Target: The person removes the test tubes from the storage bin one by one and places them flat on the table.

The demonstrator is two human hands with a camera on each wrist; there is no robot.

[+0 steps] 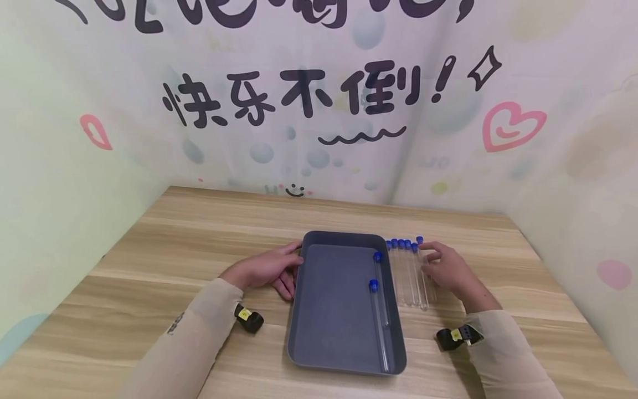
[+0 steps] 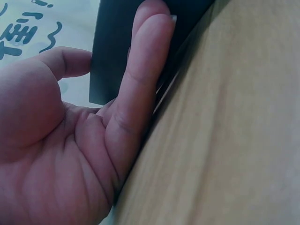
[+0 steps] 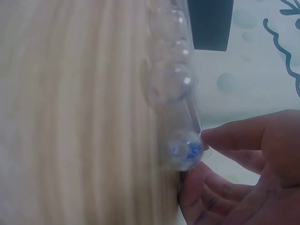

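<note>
A dark grey rectangular tray [image 1: 331, 310] lies on the wooden table, with two clear, blue-capped test tubes [image 1: 381, 338] along its right side. My left hand [image 1: 266, 270] rests against the tray's left wall; its thumb and fairly straight fingers touch the outside in the left wrist view. Right of the tray, several more capped test tubes [image 1: 410, 277] lie side by side. At the right end of that row, my right hand [image 1: 448, 270] pinches one test tube [image 3: 185, 151] between thumb and fingers. The right wrist view shows its rounded end, with blue visible through the glass.
The wood-grain table [image 1: 189, 249] extends around the tray on all sides. Behind it hangs a printed cloth [image 1: 279, 160] with large dark characters. Each wrist carries a small black camera, such as the one on the right [image 1: 451, 339].
</note>
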